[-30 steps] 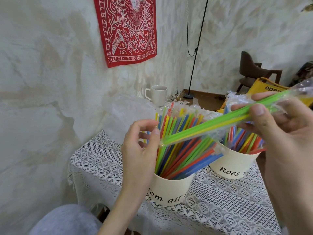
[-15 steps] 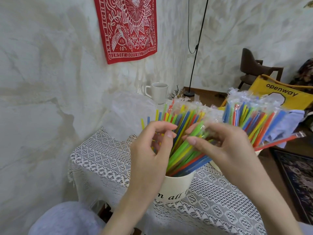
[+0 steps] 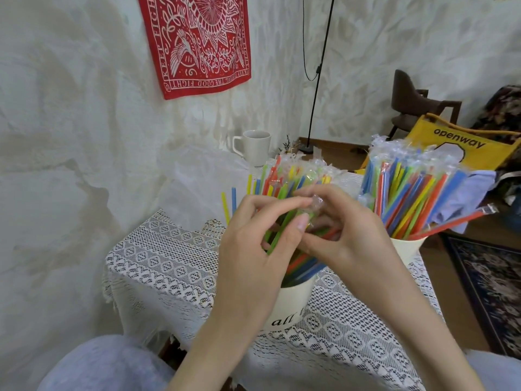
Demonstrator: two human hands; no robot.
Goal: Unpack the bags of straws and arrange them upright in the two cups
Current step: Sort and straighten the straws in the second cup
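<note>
Soft even daylight, faint shadows, no glare; wide-angle bending at edges; mostly sharp.

Two cream cups (image 3: 293, 303) (image 3: 406, 249) of straws, one white mug (image 3: 255, 146), two hands (image 3: 251, 249) (image 3: 346, 238).

Glossy crinkled clear plastic wraps the smooth coloured plastic straws (image 3: 408, 198). The cups (image 3: 293, 303) look matt cream. White openwork lace cloth (image 3: 174, 263) covers the table; the wall (image 3: 70, 136) is rough plaster.
</note>
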